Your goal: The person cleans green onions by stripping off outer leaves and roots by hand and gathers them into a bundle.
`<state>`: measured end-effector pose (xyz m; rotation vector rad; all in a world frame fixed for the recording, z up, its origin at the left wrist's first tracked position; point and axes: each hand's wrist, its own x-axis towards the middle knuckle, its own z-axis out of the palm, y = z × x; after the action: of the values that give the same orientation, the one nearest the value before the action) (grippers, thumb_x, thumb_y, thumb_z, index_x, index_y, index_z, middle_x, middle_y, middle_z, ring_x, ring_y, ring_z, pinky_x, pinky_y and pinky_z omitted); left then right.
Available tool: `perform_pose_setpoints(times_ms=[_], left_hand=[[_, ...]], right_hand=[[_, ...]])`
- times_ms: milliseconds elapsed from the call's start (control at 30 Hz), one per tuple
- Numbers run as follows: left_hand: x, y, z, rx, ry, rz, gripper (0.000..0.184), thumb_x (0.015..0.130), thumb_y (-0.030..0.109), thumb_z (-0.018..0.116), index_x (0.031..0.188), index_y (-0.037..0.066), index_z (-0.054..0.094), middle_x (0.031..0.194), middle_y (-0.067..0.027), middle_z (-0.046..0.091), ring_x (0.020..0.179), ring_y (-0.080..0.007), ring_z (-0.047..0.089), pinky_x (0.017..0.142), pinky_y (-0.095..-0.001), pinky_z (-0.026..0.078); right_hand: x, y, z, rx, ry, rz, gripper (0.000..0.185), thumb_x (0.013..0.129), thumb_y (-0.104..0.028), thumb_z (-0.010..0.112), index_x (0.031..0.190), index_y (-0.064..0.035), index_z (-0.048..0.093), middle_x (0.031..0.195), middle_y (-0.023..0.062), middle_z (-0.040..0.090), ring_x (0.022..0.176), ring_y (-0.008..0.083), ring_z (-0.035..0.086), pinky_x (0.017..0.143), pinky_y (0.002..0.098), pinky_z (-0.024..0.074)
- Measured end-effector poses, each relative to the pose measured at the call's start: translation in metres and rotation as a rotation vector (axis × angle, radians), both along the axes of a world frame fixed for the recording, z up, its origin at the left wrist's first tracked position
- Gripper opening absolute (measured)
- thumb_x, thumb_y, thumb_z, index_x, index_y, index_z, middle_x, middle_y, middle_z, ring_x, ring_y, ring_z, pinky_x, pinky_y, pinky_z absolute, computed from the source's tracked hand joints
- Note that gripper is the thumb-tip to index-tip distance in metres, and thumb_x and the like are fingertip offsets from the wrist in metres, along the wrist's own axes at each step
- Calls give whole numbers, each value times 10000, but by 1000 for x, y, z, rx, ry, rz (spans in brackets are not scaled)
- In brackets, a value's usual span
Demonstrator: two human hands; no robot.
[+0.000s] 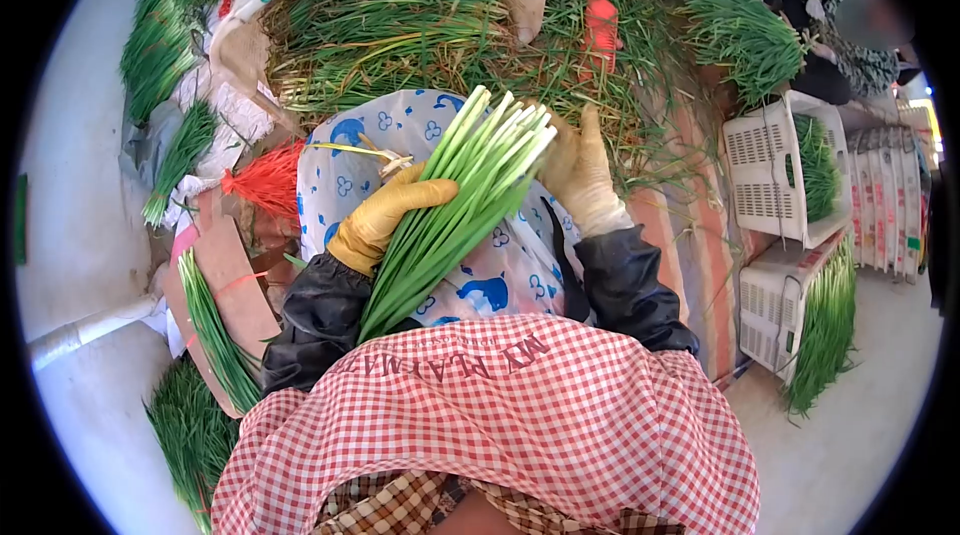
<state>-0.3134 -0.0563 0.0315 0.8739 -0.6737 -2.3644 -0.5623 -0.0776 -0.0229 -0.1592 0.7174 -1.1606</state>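
Observation:
A bunch of green stalks with pale ends (455, 200) lies over the white and blue patterned plastic sheet (345, 170) on the lap. Wrapped round the bunch from the left is my left hand (392, 213), in a yellow glove, the pale ends pointing up and right. My right hand (583, 167), in a yellowish glove, is at the right of the pale ends, thumb raised; its other fingers are blurred and partly hidden. A thin yellow stalk with a dry tip (365, 150) sticks out above my left hand.
Loose green stalks (400, 25) are heaped ahead, beside a red object (600, 30). Red ties (268, 180) lie at the left, near a cardboard piece (232, 280). White crates (765, 170) with greens stand at the right. Another person in dark clothing (785, 0) is at the upper right.

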Motion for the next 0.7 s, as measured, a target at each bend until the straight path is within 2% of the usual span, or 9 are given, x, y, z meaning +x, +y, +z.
perform_pose_setpoints(times_ms=[133, 200, 267, 333, 400, 467, 567, 667, 700], left_hand=[[3, -3, -9, -8, 41, -76, 478, 883, 241, 635, 1273, -6, 510, 1022, -58, 646, 825, -116, 627, 718, -236, 518], [2, -4, -8, 0, 36, -89, 458, 892, 242, 628, 1259, -8, 517, 1012, -54, 645, 824, -112, 625, 707, -233, 519], [0, -3, -15, -28, -21, -83, 446, 902, 259, 618, 1254, 3, 522, 1008, -50, 645, 820, -109, 625, 705, -232, 518], [-3, -2, -14, -58, -79, -76, 434, 913, 276, 608, 1250, 14, 527, 1005, -45, 645, 817, -106, 624, 704, -231, 517], [-2, 0, -3, 4, -88, -40, 415, 934, 320, 581, 1237, 38, 545, 993, -26, 646, 828, -87, 619, 708, -227, 515], [3, 8, 10, 8, -45, 16, 530, 917, 358, 592, 1328, 46, 469, 1037, -59, 629, 903, -137, 614, 768, -288, 521], [17, 30, 26, -796, -994, -128, 1057, 708, 447, 740, 1491, 49, 152, 1309, -243, 493, 1185, -333, 529, 914, -393, 469], [0, 51, 18, -818, -1263, -119, 1169, 631, 458, 785, 1496, 41, 118, 1250, -268, 536, 1152, -390, 550, 895, -389, 479], [1, 49, 15, -699, -1172, -46, 967, 722, 275, 755, 1480, 25, 209, 1250, -232, 543, 1074, -322, 599, 885, -352, 488]], right_hand=[[-13, 23, -32, -90, -724, 199, 873, 904, -712, 274, 1371, 17, 393, 1351, 198, 472, 1251, 320, 442, 1075, 457, 310], [9, 25, 1, 184, -241, -105, 869, 906, -711, 262, 1362, 15, 403, 1359, 194, 465, 1265, 326, 428, 1083, 455, 301], [22, 21, 24, 84, -292, -114, 786, 932, -654, 314, 1350, 5, 412, 1329, 177, 498, 1221, 307, 477, 1050, 425, 357], [31, 9, 38, -87, 21, -141, 600, 958, -501, 450, 1301, -10, 466, 1228, 166, 581, 1102, 284, 570, 970, 389, 444], [50, 0, 36, -211, 328, -234, 262, 909, -103, 586, 1153, -9, 569, 1019, 146, 668, 892, 215, 644, 815, 334, 526], [55, -7, 35, -273, 360, -171, 298, 917, -113, 581, 1193, -3, 571, 1079, 144, 652, 961, 196, 616, 859, 327, 506], [68, -12, 37, -253, 404, -219, 290, 936, -139, 560, 1188, 3, 573, 1046, 124, 649, 936, 190, 611, 825, 318, 513], [99, -25, 53, -209, 326, -314, 292, 953, -168, 545, 1184, 6, 577, 1019, 99, 636, 912, 183, 592, 804, 320, 508], [109, -30, 54, -298, 322, -277, 345, 981, -284, 508, 1193, -23, 588, 1021, 82, 617, 892, 172, 568, 791, 309, 487]])
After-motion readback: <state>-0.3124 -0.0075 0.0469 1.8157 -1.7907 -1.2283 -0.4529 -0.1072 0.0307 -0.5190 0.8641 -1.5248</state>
